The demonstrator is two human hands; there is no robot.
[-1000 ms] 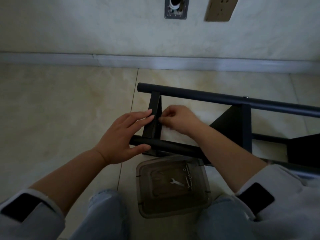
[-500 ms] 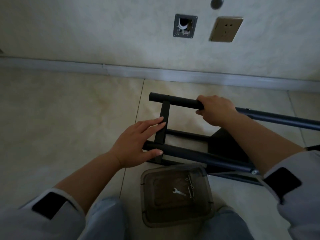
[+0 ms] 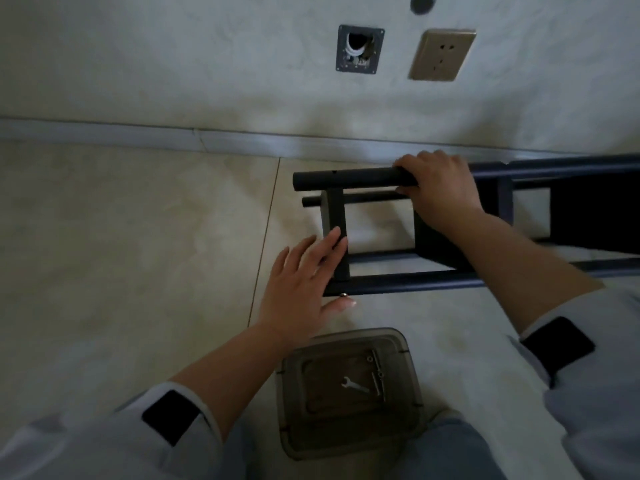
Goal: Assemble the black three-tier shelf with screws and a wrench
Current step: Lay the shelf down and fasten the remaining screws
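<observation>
The black shelf frame (image 3: 381,285) lies on its side on the tiled floor, running off to the right. My right hand (image 3: 438,192) grips the frame's upper tube (image 3: 346,177) from above. My left hand (image 3: 304,277) lies with straight fingers against the flat end crossbar (image 3: 334,216), its thumb under the lower tube beside a small silver screw head (image 3: 343,294). A small silver wrench (image 3: 354,384) and several screws (image 3: 378,372) lie in a clear plastic tray (image 3: 349,393) between my knees.
The wall stands close behind the frame, with a baseboard (image 3: 173,140), an open wall box (image 3: 358,49) and a socket (image 3: 441,55). My knees (image 3: 446,448) flank the tray. Bare floor tiles (image 3: 121,237) spread to the left.
My right hand left the end crossbar and took hold of the upper tube. The frame has turned so its tubes run level. My left hand stays at the end crossbar.
</observation>
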